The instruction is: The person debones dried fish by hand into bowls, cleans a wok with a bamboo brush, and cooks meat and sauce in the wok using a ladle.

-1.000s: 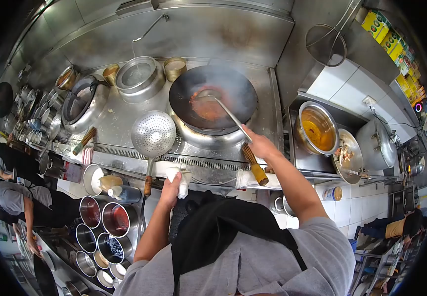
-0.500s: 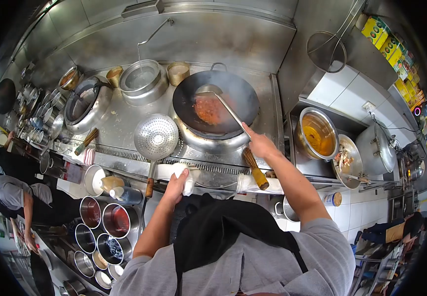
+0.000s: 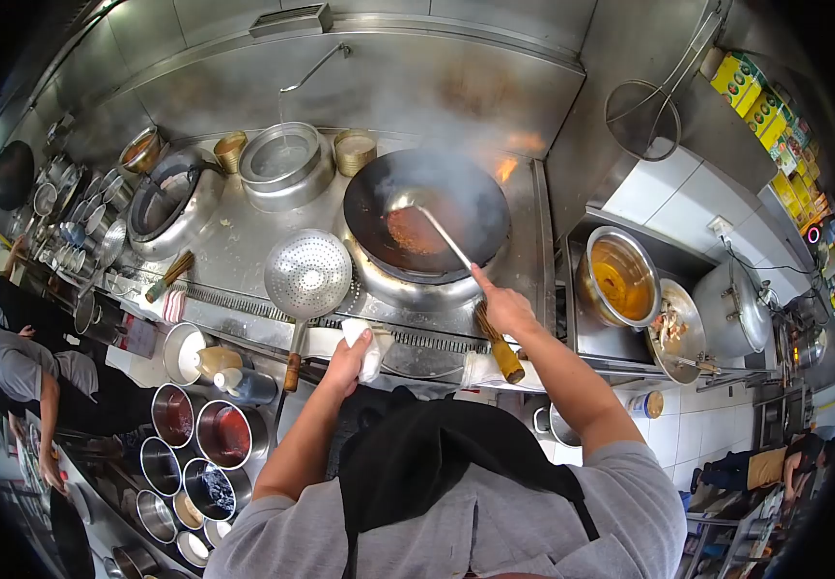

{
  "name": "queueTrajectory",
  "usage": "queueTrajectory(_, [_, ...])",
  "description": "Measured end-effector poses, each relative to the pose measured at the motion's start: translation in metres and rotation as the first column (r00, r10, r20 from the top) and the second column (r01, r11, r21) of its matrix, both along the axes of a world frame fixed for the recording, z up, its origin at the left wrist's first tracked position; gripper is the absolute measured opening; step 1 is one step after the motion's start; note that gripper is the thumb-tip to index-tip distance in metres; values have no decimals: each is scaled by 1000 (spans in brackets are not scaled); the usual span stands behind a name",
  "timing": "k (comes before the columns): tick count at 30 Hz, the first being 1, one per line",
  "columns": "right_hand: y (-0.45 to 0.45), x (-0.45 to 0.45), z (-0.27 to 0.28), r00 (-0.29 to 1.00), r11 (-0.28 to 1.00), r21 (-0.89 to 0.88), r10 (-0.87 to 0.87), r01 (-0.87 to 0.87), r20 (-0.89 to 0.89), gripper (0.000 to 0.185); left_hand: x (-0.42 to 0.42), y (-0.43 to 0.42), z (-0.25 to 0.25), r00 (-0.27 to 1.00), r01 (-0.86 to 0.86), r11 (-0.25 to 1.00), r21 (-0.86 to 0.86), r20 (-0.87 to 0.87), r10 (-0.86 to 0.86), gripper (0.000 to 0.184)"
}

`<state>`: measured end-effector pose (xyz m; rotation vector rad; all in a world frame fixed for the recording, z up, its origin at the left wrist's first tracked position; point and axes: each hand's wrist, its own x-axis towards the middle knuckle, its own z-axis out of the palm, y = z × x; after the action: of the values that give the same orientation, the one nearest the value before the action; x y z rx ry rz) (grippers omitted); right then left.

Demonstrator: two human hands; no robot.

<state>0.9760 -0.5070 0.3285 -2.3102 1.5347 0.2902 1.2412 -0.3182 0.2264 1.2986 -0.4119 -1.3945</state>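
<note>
My right hand (image 3: 509, 310) is closed round the long handle of a ladle (image 3: 445, 237). The ladle's bowl rests inside a black wok (image 3: 364, 207), beside reddish chopped food (image 3: 413, 233) half veiled by steam. In my left hand (image 3: 347, 361) is a folded white cloth (image 3: 370, 358), gripped at the stove's front edge, apart from the wok. A perforated strainer (image 3: 307, 273) with a wooden handle lies just left of the wok. Close under my right hand sits a bamboo brush (image 3: 500, 345).
Orange flame (image 3: 505, 170) shows behind the wok's right rim. A water-filled pot (image 3: 282, 159) stands back left under a spout. At right are a bowl of oil (image 3: 591, 275) and a bowl of food (image 3: 693, 333). Sauce pots (image 3: 225, 432) stand lower left; a co-worker (image 3: 27, 372) is beyond.
Flame has appeared behind the wok, and the steam over it is thicker. The ladle's bowl has shifted slightly in the wok. My left hand stays on the cloth.
</note>
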Motion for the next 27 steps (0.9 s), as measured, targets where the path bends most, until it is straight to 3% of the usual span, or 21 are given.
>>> queueTrajectory(2, [-8,4,-20,997,999,-6,37,-38,-65,87,-10,-6,5,1000,-11,1000,-28,8,11,35])
queueTrajectory(9, [-4,0,17,999,1000,2,-28,28,40,86,0,-35,21,998,63,992,-110,32,-60,36])
queueTrajectory(12, [-5,8,-17,999,999,39,-24,23,30,85,-2,-70,12,991,-115,993,-23,-65,113,46])
queueTrajectory(15, [-2,0,-15,998,995,94,-41,37,38,84,-7,-91,13,992,-46,999,-4,-118,45,48])
queueTrajectory(17, [10,-19,-4,972,997,73,1,-19,234,84,-4,-101,-5,984,-7,1000,3,-177,7,53])
queueTrajectory(19, [32,-34,15,980,993,114,-44,22,192,83,0,-110,-10,976,121,993,6,-182,-118,58])
queueTrajectory(20, [40,-39,19,985,988,145,-80,58,154,82,-9,-117,-6,989,74,994,83,-134,-62,61])
queueTrajectory(23, [47,-49,-13,988,988,154,-45,22,146,83,-28,-151,-1,990,1,990,142,-143,19,62])
queueTrajectory(25, [44,-47,-4,987,989,147,-58,36,147,82,-37,-170,-5,985,-27,987,158,-163,53,61])
queueTrajectory(27, [42,-44,14,956,983,164,-119,77,267,77,-38,-183,-7,976,-12,986,169,-212,48,59])
